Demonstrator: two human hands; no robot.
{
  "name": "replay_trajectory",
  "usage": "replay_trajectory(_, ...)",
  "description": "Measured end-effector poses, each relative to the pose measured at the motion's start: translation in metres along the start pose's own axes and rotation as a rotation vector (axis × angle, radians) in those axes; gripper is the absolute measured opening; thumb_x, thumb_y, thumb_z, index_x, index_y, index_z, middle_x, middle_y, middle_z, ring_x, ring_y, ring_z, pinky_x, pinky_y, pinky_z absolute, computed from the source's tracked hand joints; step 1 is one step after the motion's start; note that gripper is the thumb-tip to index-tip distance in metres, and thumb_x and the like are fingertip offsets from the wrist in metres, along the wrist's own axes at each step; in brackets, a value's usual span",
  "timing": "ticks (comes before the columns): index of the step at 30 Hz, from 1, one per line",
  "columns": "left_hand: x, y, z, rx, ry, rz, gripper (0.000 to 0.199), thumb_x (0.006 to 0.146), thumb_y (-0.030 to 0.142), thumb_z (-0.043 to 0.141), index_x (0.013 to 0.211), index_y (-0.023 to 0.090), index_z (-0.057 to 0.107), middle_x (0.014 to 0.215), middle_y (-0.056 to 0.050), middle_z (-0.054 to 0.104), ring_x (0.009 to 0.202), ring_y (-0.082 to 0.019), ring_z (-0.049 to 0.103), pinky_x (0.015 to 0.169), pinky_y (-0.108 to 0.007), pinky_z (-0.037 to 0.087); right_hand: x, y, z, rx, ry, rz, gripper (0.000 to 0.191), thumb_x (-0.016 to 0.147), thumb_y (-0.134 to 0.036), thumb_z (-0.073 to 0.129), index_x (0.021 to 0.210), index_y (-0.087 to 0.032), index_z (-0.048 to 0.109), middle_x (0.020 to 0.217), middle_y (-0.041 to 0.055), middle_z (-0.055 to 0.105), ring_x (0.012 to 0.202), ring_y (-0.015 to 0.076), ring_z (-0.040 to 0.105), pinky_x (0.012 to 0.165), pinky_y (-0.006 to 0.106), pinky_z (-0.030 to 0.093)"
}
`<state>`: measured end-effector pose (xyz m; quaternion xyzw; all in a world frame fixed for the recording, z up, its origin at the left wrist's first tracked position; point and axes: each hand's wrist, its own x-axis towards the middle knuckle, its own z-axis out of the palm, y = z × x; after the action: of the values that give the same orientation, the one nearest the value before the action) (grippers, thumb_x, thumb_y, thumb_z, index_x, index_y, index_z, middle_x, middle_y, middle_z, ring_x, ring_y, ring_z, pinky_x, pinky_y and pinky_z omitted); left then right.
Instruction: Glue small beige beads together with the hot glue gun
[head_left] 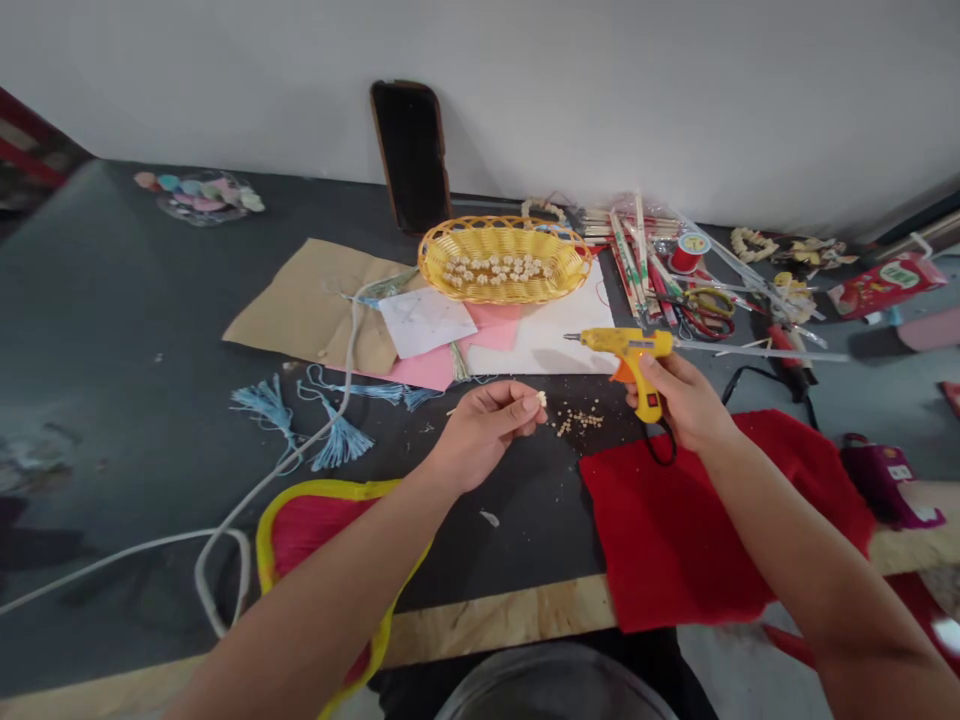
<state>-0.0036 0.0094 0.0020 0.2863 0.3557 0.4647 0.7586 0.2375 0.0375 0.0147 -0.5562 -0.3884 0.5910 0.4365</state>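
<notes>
A person at a dark worktable (517,550) pinches a small whitish piece (541,399) between the thumb and fingertips of the left hand (487,430), while the right hand (686,400) grips the handle of a yellow glue gun (626,344). The gun is held just above and to the right of the piece, its metal tip pointing left and apart from it. Dark tabletop stretches from the left hand to the pale wooden front edge (499,620), bounded on the right by a soft red cloth (675,530) hanging over that edge and on the left by a magenta cloth (319,520) with a yellow border. Small tan beads (579,421) lie scattered between the hands. Behind them, an oval basket (502,292) of woven yellow strips holds knobbly cream pieces (499,268), standing near the wall with sheets of paper beneath and beside it. A stiff white cord (262,485) loops past stringy blue tassels (341,440) at left; a slim translucent rod (765,350) extends from the gun's rear, near scissors (709,312) and a red thread spool (688,254).
</notes>
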Motion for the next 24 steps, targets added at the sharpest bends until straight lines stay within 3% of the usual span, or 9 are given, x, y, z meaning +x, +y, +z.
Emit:
replay_trajectory(3, 0.0, -0.001, -0.001, 0.005, -0.017, 0.01, 0.024, 0.065, 0.033, 0.083, 0.067, 0.014, 0.068, 0.062, 0.0, 0.064, 0.055, -0.007, 0.048, 0.056, -0.021, 0.037, 0.014, -0.006, -0.002, -0.075, -0.038, 0.027, 0.05, 0.07, -0.049, 0.077, 0.106, -0.019, 0.06, 0.074, -0.0009, 0.064, 0.062, 0.011, 0.061, 0.053, 0.02, 0.051)
replay_trajectory(6, 0.0, -0.002, -0.002, 0.021, -0.03, 0.017, 0.024, 0.067, 0.033, 0.081, 0.068, 0.014, 0.067, 0.065, 0.0, 0.065, 0.055, -0.007, 0.048, 0.056, -0.022, 0.037, 0.016, -0.008, -0.015, -0.329, 0.026, -0.042, 0.05, 0.077, -0.052, 0.07, 0.113, -0.019, 0.059, 0.092, 0.0056, 0.069, 0.076, 0.0168, 0.066, 0.063, 0.028, 0.056)
replay_trajectory(8, 0.0, -0.003, -0.003, 0.029, -0.034, 0.019, 0.024, 0.068, 0.034, 0.081, 0.068, 0.014, 0.067, 0.065, 0.0, 0.065, 0.055, -0.007, 0.048, 0.056, -0.021, 0.037, 0.009, -0.009, -0.022, -0.625, 0.105, -0.219, 0.04, 0.083, -0.048, 0.064, 0.11, -0.018, 0.062, 0.103, 0.0093, 0.069, 0.082, 0.0201, 0.066, 0.07, 0.034, 0.056)
replay_trajectory(10, 0.001, -0.003, -0.003, 0.031, -0.037, 0.015, 0.024, 0.068, 0.034, 0.081, 0.068, 0.014, 0.067, 0.065, -0.001, 0.065, 0.055, -0.007, 0.047, 0.055, -0.021, 0.037, -0.005, -0.007, -0.019, -0.923, 0.217, -0.503, 0.027, 0.087, -0.041, 0.061, 0.104, -0.02, 0.065, 0.108, 0.0101, 0.066, 0.081, 0.0207, 0.063, 0.075, 0.039, 0.054)
replay_trajectory(13, 0.001, -0.002, -0.002, 0.028, -0.034, 0.012, 0.024, 0.067, 0.034, 0.081, 0.067, 0.014, 0.067, 0.064, -0.001, 0.064, 0.056, -0.007, 0.047, 0.056, -0.022, 0.037, -0.027, 0.001, 0.003, -1.12, 0.005, -0.831, 0.016, 0.09, -0.03, 0.058, 0.099, -0.022, 0.068, 0.096, 0.0084, 0.066, 0.091, 0.0234, 0.06, 0.082, 0.042, 0.05)
replay_trajectory(15, 0.001, -0.002, -0.002, 0.023, -0.031, 0.021, 0.024, 0.067, 0.033, 0.081, 0.067, 0.014, 0.067, 0.064, -0.001, 0.064, 0.055, -0.008, 0.047, 0.056, -0.022, 0.038, -0.037, 0.009, 0.022, -1.23, -0.226, -0.908, 0.013, 0.091, -0.025, 0.059, 0.093, -0.021, 0.07, 0.09, 0.0078, 0.066, 0.089, 0.0224, 0.057, 0.084, 0.04, 0.048)
replay_trajectory(16, 0.0, -0.002, -0.002, 0.019, -0.032, 0.027, 0.024, 0.067, 0.033, 0.081, 0.066, 0.014, 0.067, 0.064, 0.0, 0.064, 0.055, -0.007, 0.047, 0.056, -0.022, 0.038, -0.039, 0.013, 0.03, -1.271, -0.268, -0.92, 0.012, 0.091, -0.023, 0.059, 0.092, -0.021, 0.071, 0.091, 0.008, 0.066, 0.09, 0.0223, 0.056, 0.084, 0.039, 0.047)
replay_trajectory(19, 0.0, -0.002, -0.001, 0.012, -0.047, 0.036, 0.023, 0.068, 0.032, 0.081, 0.066, 0.014, 0.067, 0.064, -0.001, 0.064, 0.054, -0.007, 0.046, 0.056, -0.022, 0.038, -0.04, 0.022, 0.045, -1.358, -0.267, -0.915, 0.009, 0.089, -0.023, 0.062, 0.089, -0.021, 0.071, 0.094, 0.0073, 0.067, 0.091, 0.0225, 0.053, 0.081, 0.037, 0.046)
replay_trajectory(24, 0.0, -0.003, -0.002, 0.025, -0.038, 0.024, 0.022, 0.069, 0.032, 0.08, 0.068, 0.013, 0.068, 0.065, -0.001, 0.064, 0.055, -0.008, 0.047, 0.056, -0.023, 0.038, -0.035, 0.028, 0.048, -1.386, -0.248, -0.921, 0.011, 0.089, -0.023, 0.061, 0.086, -0.02, 0.071, 0.094, 0.0074, 0.067, 0.092, 0.0229, 0.052, 0.08, 0.037, 0.045)
